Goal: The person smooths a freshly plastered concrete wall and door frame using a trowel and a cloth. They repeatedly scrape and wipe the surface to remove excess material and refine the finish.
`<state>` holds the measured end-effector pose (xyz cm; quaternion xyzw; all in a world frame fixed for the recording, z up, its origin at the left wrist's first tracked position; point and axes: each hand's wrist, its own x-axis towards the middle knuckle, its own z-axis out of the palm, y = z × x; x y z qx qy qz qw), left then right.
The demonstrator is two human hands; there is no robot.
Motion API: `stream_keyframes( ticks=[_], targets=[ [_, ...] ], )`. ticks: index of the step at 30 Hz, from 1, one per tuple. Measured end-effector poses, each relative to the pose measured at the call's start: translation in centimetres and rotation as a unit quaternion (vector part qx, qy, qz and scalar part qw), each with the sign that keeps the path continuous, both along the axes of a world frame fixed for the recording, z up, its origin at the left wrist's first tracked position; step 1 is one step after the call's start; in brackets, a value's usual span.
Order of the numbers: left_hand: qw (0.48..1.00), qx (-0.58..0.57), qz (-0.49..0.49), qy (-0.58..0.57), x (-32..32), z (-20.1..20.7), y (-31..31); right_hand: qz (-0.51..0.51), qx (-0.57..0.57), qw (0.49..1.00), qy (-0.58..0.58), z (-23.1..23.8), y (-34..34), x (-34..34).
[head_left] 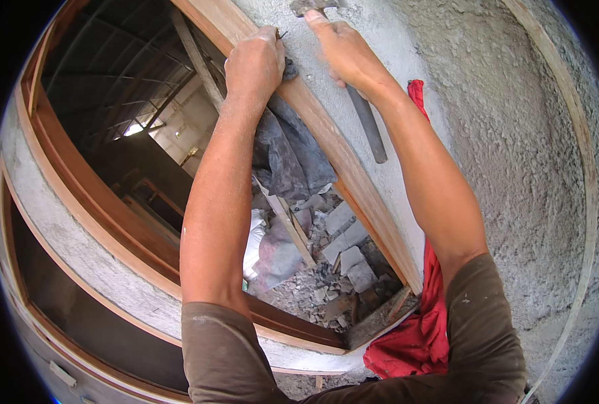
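Note:
My right hand (345,54) is wrapped round a hammer, slightly blurred. The metal hammer head (315,5) is beyond my thumb at the top edge, and the dark handle (367,124) runs down below my fist. To its left, my dusty left hand (255,66) is closed against the wooden window frame (333,138). A thin dark piece like a nail (283,34) sticks out beside its fingers; the rest of it is hidden. Dark grey cloth (287,145) hangs over the frame below that hand.
Rough plastered wall (508,168) stands at the right, with a pale strip (582,135) curving along it. Red cloth (414,343) lies by the frame's lower corner. Through the opening are broken blocks (346,242), rubble and a plank (292,225). Another wooden frame (104,212) bends along the left.

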<state>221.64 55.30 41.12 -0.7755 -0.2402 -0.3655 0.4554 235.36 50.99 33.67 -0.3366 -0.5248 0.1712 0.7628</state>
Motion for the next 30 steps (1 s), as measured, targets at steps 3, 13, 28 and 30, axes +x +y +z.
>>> stream_keyframes(
  ticks=[3,13,28,30],
  targets=[
    [1.0,-0.002,0.025,0.0,-0.1,0.1,0.3,-0.023,-0.067,0.996,-0.061,-1.0,-1.0,0.5],
    [1.0,-0.01,0.021,-0.004,0.3,0.3,0.2,-0.034,0.019,0.998,-0.05,-1.0,1.4,0.1],
    [0.961,-0.115,-0.147,-0.203,-2.8,-4.4,-2.6,-0.072,0.127,0.983,0.115,-3.3,-1.3,2.2],
    [0.93,-0.211,-0.144,-0.264,-4.2,-7.0,-2.1,-0.075,0.1,0.989,0.082,-6.4,-0.6,1.5]
  ],
)
